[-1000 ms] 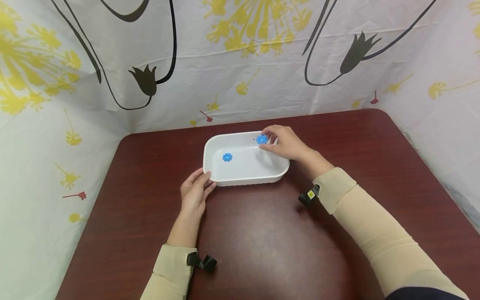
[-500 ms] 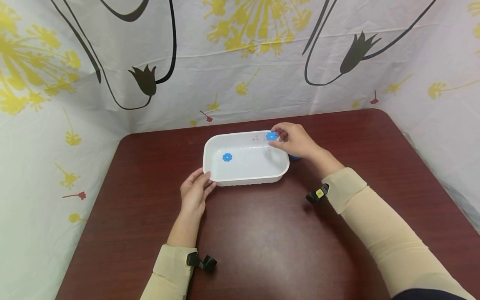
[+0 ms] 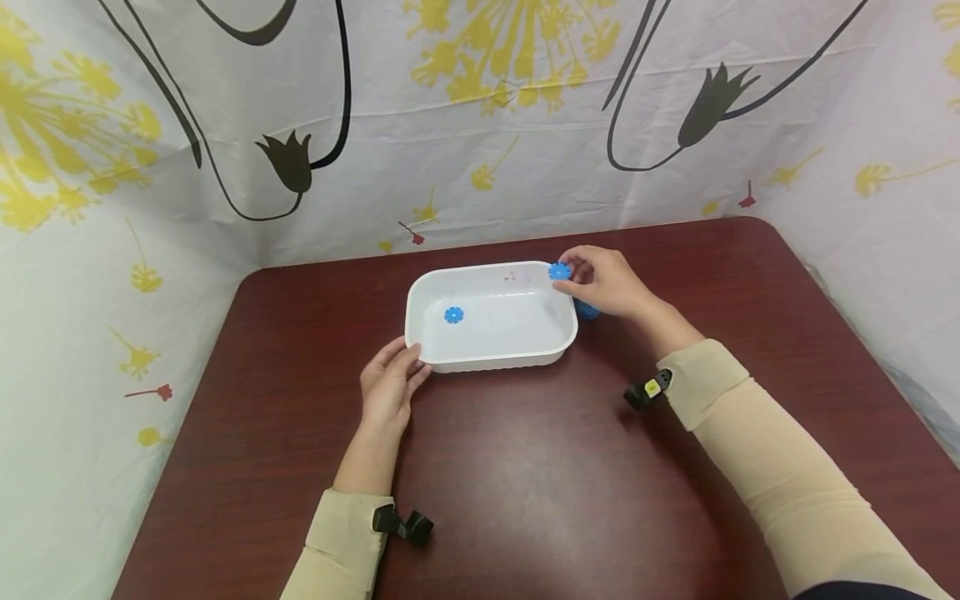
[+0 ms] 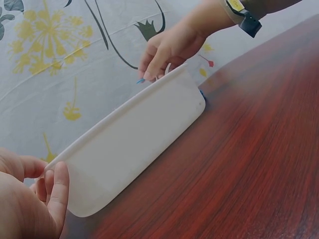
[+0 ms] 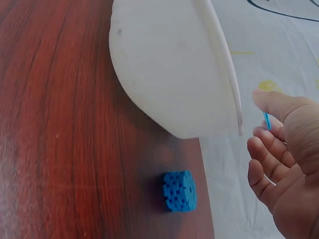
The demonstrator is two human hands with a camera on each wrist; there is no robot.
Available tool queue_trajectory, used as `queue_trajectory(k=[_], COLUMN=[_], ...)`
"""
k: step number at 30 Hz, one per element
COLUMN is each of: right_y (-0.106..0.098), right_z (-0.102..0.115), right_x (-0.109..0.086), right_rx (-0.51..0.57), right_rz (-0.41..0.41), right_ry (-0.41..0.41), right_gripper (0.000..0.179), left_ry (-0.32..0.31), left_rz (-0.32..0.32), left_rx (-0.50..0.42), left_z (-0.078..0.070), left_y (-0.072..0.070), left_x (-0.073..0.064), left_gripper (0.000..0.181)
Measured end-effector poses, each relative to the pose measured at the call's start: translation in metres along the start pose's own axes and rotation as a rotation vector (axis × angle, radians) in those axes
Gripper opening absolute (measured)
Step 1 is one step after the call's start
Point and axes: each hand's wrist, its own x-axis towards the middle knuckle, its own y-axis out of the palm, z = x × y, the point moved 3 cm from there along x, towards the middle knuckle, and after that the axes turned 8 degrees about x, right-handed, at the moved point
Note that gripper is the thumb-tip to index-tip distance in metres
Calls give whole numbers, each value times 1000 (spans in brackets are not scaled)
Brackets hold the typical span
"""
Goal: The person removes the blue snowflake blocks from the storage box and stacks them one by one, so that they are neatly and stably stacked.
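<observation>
A white plastic tray (image 3: 491, 360) stands on the table. One blue snowflake disc (image 3: 453, 315) lies inside it, toward the left. My left hand (image 3: 387, 385) grips the tray's near left corner, thumb on the rim, as the left wrist view also shows. Over the tray's far right corner, my right hand (image 3: 603, 279) pinches another blue snowflake disc (image 3: 559, 271) between thumb and fingers. Just outside the tray's right end, a stack of blue snowflake discs (image 5: 180, 191) stands on the table, partly hidden by the right hand in the head view.
The dark red wooden table (image 3: 480, 467) runs back to a white patterned cloth (image 3: 450, 192), which hangs behind it and along both sides. A black wrist camera (image 3: 405, 525) sits on the left sleeve, another (image 3: 648, 389) on the right.
My right hand has moved right with the pinched disc, from above the tray's inside to its far right corner. The blue stack has come into view. My left hand and the tray stay put.
</observation>
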Motion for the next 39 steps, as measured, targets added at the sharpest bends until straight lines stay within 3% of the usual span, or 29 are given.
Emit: queue_trajectory(k=[28,39], right_y=[-14,-14], right_z=[-36,-45], right_x=[-23,-31], right_rx=[-35,-55], right_rz=[-69,-6], right_ry=[48,86], right_gripper=[38,38], left_ry=[-15,-22], left_rz=[-10,-7], left_rx=[28,27], left_z=[-1,-1], left_y=[0,0], left_x=[-1,-1], left_gripper=[42,41])
